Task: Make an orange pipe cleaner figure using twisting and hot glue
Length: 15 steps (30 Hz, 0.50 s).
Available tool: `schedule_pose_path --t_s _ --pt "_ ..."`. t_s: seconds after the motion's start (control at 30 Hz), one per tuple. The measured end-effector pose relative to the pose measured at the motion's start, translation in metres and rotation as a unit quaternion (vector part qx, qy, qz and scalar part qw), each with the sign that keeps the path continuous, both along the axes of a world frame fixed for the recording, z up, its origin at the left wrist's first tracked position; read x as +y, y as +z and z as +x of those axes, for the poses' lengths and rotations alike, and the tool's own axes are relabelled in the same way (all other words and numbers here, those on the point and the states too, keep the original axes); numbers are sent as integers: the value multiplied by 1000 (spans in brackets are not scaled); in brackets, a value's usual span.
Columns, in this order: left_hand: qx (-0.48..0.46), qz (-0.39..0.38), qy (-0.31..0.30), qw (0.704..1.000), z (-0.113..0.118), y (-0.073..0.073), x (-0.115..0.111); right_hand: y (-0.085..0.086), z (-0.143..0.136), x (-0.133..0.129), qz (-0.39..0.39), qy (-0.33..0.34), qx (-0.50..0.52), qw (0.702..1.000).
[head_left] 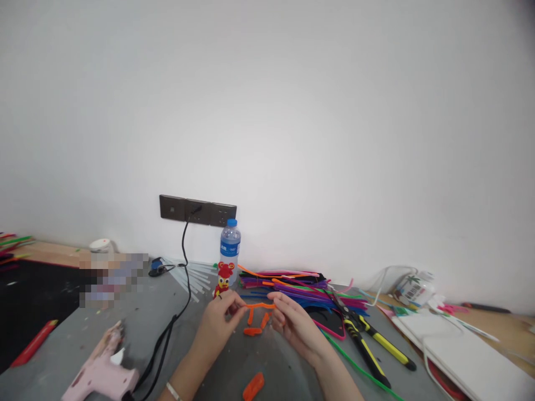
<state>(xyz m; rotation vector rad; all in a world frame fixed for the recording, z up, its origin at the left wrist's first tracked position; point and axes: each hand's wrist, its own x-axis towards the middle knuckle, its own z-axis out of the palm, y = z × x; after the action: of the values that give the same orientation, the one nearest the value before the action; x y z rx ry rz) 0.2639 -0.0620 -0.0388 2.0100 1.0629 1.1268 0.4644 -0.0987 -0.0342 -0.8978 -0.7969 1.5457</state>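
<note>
Between my two hands stretches an orange pipe cleaner [259,305], with short orange pieces hanging below it. My left hand [222,323] pinches its left end between thumb and fingertips. At the other end, my right hand [296,327] grips it with thumb and forefinger. Just under it is a small orange piece [252,331]; whether it is joined to the hanging bits I cannot tell. Closer to me, another folded orange piece [253,386] lies on the grey table. A red bear-like figure [224,277] stands beyond my left hand.
Behind the figure stands a water bottle [230,245]. Bundled coloured pipe cleaners [292,283] lie beyond my hands. Yellow-black pliers [371,337] and a phone [328,320] are at right. A pink glue gun [102,370], its black cord and a red utility knife [34,344] are at left.
</note>
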Motion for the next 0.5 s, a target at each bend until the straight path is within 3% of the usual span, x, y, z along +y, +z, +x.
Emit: schedule_pose_path --t_s 0.13,0.27,0.37,0.5 --pt "22 -12 -20 999 -1 4 0 1 7 0 37 34 -48 998" --pt "69 -62 -99 991 -1 9 -2 12 20 -8 43 73 -84 993" --pt "104 -100 -160 977 -4 12 -3 19 33 -17 35 144 -120 982" --pt "93 -161 -203 961 -7 16 -4 21 42 -24 31 202 -137 969"
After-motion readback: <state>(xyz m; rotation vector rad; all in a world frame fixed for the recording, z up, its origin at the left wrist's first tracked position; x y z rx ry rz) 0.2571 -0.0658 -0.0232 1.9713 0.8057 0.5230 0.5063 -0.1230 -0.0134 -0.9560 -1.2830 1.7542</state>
